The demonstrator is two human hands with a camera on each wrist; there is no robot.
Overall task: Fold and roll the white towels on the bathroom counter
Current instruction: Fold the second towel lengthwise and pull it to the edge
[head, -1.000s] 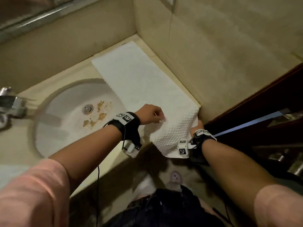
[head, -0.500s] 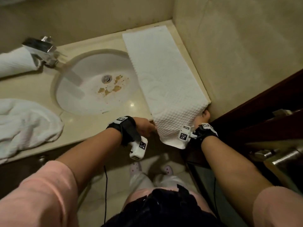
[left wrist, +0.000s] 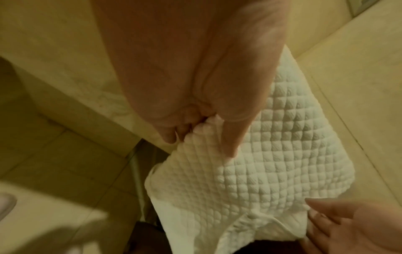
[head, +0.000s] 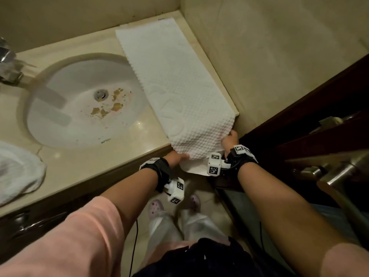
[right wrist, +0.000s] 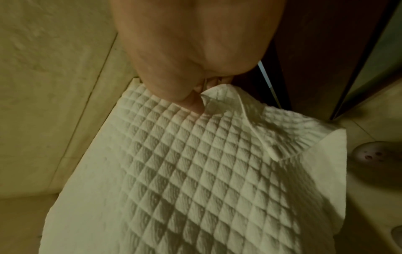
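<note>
Left hand (head: pixel 177 158) dropped off the top since 1s ago, now both it & right hand (head: pixel 229 139) pinch the folded towel's (head: pixel 179 80) near end at the counter (head: pixel 83 162) edge. Folding done, rolling not started; crumpled towel (head: pixel 18 172) still untouched.

Faucet (head: pixel 8 66) at left edge of head view: cut off, motion-blurred. Crumpled white towel (head: pixel 18 172) on tabletop (head: pixel 83 162), left side out of frame. Left hand (head: pixel 176 157) fingers tucked under waffle towel (head: pixel 179 92) hem in head view; grip detail not visible there. Right hand (head: pixel 230 139) fingertips buried in towel corner. Door handle (head: pixel 327 174) blurred. Shoe (right wrist: pixel 376 156) partly behind towel in right wrist view.
</note>
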